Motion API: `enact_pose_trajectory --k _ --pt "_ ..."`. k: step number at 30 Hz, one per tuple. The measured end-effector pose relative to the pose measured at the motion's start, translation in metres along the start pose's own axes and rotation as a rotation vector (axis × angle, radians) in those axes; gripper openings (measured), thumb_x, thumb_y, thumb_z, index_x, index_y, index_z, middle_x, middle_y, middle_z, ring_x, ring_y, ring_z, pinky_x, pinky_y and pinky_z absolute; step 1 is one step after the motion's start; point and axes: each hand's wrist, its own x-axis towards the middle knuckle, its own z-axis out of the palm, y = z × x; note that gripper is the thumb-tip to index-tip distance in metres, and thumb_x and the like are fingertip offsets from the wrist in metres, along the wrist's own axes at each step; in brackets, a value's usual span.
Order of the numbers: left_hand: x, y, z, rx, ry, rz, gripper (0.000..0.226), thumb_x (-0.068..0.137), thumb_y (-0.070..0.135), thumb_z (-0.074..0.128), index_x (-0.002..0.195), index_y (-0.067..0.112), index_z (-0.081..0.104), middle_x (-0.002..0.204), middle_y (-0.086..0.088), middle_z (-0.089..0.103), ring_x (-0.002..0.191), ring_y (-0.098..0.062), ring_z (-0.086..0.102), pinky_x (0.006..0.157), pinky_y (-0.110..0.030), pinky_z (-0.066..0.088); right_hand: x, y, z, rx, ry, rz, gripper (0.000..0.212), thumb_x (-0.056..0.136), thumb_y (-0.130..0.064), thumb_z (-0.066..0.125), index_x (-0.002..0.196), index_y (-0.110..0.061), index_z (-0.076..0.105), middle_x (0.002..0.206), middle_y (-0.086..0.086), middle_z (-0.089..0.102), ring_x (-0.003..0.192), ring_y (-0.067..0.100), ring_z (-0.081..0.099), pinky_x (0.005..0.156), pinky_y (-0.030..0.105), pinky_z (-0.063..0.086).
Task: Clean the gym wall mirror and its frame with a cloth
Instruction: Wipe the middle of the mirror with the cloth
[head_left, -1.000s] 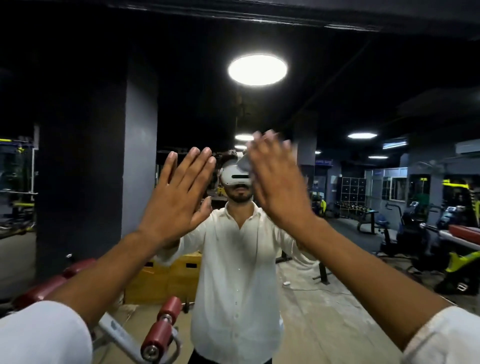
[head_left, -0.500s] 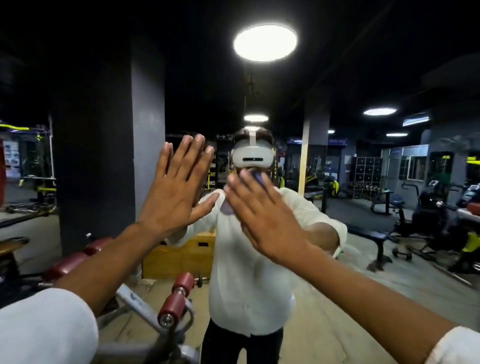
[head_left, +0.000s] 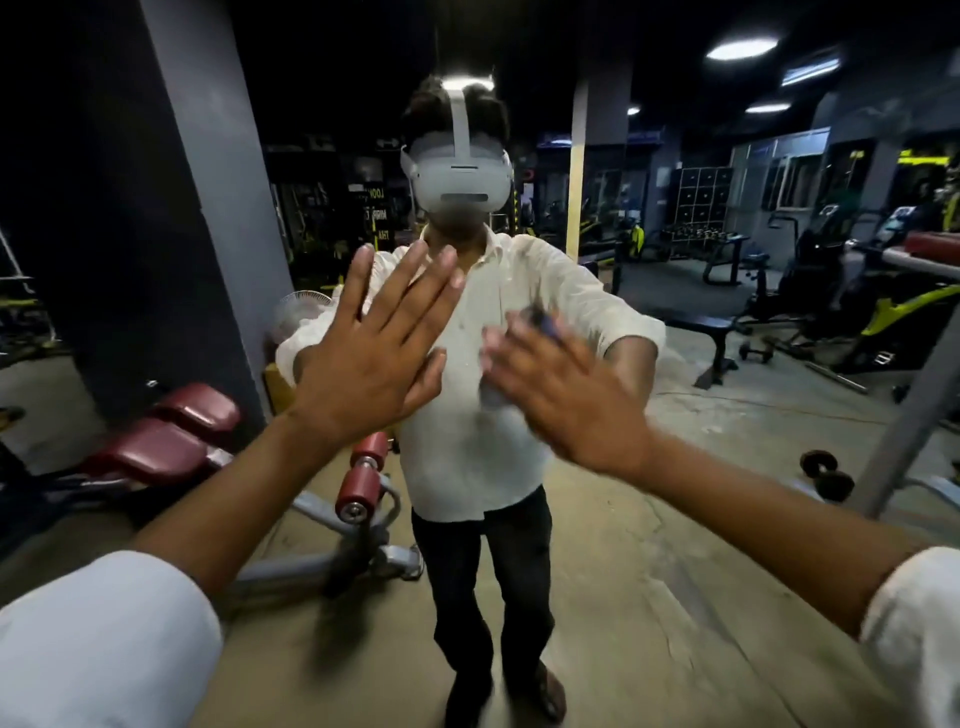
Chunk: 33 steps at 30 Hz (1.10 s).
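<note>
1. Cloth (head_left: 540, 321): dark blue and mostly hidden. One corner shows past the fingertips of the right hand (head_left: 566, 395), and a paler blurred patch shows at the hand's near side. The cloth is sandwiched between that palm and the glass of the mirror (head_left: 727, 467). Its outline is covered, so I cannot tell its long axis.
2. Right hand: fingers straight and close together, pressing flat on the cloth, not pinching it. It is motion-blurred, so I judge a wiping stroke is in progress.
3. Left hand (head_left: 371, 358): left of the cloth and slightly higher, apart from it. The fingers are spread and the palm is toward the glass. It seems to brace against the glass and holds nothing.
4. Key relation: the cloth is already under the right hand, and the left hand is the farther one. Judgement: the next stroke only needs steady pressure, and unwiped glass lies on every side of the cloth.
5. Mirror frame: I cannot pick out an edge, so I judge that part not yet reached.
6. In the glass behind the cloth is the reflected person's white shirt (head_left: 467, 457). The red bench pads (head_left: 171, 436) lie left of and below the cloth, and the dumbbells (head_left: 826, 473) lie right of and below it.
</note>
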Motion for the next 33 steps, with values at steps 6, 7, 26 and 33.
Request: enact_pose_trajectory --k 6,7,26,33 --pt "-0.011 0.006 0.001 -0.057 0.013 0.004 0.071 0.109 0.033 0.043 0.169 0.005 0.017 0.177 -0.017 0.014 0.164 -0.037 0.013 0.131 -0.064 0.01 -0.037 -0.037 -0.017 -0.039 -0.226 -0.409 0.056 0.114 -0.01 0.008 0.163 -0.032 0.02 0.176 -0.004 0.003 0.163 0.018 -0.004 0.129 0.046 -0.013" --pt "-0.01 0.006 0.001 -0.063 0.02 0.003 0.072 0.108 0.032 0.044 0.169 0.005 0.018 0.177 -0.017 0.014 0.164 -0.037 0.013 0.131 -0.063 0.01 -0.025 -0.021 -0.019 -0.093 -0.185 -0.368 0.053 0.114 -0.014 0.027 0.164 -0.03 0.024 0.176 -0.001 0.009 0.163 0.021 0.002 0.13 0.049 -0.007" --pt "0.129 -0.043 -0.033 -0.005 0.062 -0.137 0.078 0.108 0.046 0.034 0.171 0.008 0.008 0.179 -0.014 0.002 0.166 -0.03 0.002 0.131 -0.06 0.012 0.094 0.138 -0.064 0.038 0.224 0.343 0.057 0.109 -0.025 0.05 0.162 -0.007 0.037 0.171 0.015 0.027 0.161 0.033 0.018 0.13 0.055 0.014" --pt "0.18 -0.033 -0.032 0.038 0.077 -0.121 0.07 0.109 0.04 0.025 0.171 0.01 0.01 0.179 -0.014 0.003 0.166 -0.029 0.002 0.131 -0.06 0.014 0.09 0.202 -0.072 0.004 0.14 0.032 0.057 0.11 -0.027 0.047 0.163 -0.009 0.035 0.172 0.011 0.026 0.162 0.028 0.016 0.129 0.055 0.02"
